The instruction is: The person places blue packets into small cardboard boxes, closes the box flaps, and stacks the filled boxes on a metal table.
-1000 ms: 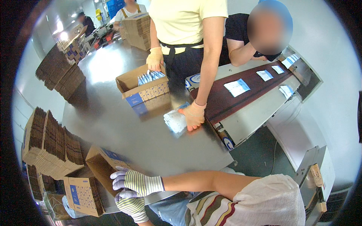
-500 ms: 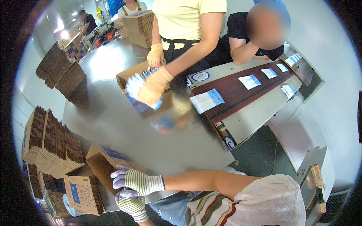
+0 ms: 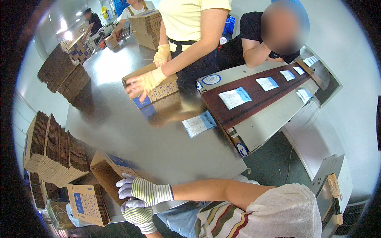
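Note:
My right hand (image 3: pixel 141 191), in a striped glove with purple fingertips, lies with its fingers stretched out at the near edge of an open cardboard box (image 3: pixel 104 171). Just below it is my left hand (image 3: pixel 139 217) in a matching glove. The two hands touch, and the right one partly covers the left one's fingers. Neither shows a thing held. The box stands tilted at the left end of the table. Across the table, a co-worker's yellow-gloved hand (image 3: pixel 147 83) is spread above another printed box (image 3: pixel 162 92), and their other hand (image 3: pixel 162 55) rests at its back edge.
A white-and-blue packet (image 3: pixel 199 123) lies on the metal table (image 3: pixel 170 150). More packets (image 3: pixel 235 98) ride a dark red conveyor belt (image 3: pixel 242 113) at right. Stacks of flat cartons (image 3: pixel 55 152) stand at left, with printed cartons (image 3: pixel 89 204) below. Another person (image 3: pixel 252 43) sits behind the belt.
The packet at the belt's end has dropped onto the table, and others have moved nearer along the belt. The co-worker's hand no longer holds packets. My hands have not visibly moved.

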Tool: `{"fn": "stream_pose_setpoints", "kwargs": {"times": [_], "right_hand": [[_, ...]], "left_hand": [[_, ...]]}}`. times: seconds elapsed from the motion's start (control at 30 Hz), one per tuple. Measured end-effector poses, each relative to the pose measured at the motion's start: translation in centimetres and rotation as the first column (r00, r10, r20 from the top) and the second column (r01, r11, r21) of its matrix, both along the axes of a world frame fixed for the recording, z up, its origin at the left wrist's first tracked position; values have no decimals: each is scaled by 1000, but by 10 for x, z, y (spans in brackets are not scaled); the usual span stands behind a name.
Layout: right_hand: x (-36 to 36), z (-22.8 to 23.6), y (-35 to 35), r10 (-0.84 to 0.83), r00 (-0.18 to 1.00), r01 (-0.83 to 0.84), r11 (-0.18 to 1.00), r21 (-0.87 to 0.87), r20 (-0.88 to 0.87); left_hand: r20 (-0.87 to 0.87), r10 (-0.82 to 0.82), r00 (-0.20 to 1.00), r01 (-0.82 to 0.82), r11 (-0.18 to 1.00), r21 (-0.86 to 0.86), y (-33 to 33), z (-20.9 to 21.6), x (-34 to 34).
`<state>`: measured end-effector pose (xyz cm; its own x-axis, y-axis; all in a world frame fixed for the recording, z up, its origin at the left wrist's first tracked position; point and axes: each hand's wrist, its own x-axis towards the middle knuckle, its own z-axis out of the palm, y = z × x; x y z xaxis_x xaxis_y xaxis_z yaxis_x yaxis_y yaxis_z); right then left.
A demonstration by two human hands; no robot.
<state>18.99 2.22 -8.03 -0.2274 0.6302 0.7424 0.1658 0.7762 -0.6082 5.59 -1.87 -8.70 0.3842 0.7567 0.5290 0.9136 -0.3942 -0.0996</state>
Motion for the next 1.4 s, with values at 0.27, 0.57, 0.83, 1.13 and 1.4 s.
{"fn": "stream_pose_setpoints", "kwargs": {"times": [0.27, 0.57, 0.83, 1.13, 1.4], "right_hand": [[2, 0, 1, 29, 1000, -29, 1000, 2, 13], [0, -2, -4, -46, 999, 47, 998, 42, -13], [70, -20, -58, -64, 987, 70, 997, -36, 148], [149, -17, -60, -116, 937, 175, 972, -155, 329], [349, 50, -11, -264, 368, 662, 748, -52, 891]], "left_hand": [[20, 5, 1000, -6, 997, 71, 2, -4, -1], [-63, -20, 998, 15, 997, -72, 1, 13, 4], [46, -58, 997, 61, 996, -69, -3, 27, 16], [53, -13, 998, 17, 997, -71, -5, 30, 22], [24, 0, 1000, 1, 999, -36, -6, 28, 16]]}}
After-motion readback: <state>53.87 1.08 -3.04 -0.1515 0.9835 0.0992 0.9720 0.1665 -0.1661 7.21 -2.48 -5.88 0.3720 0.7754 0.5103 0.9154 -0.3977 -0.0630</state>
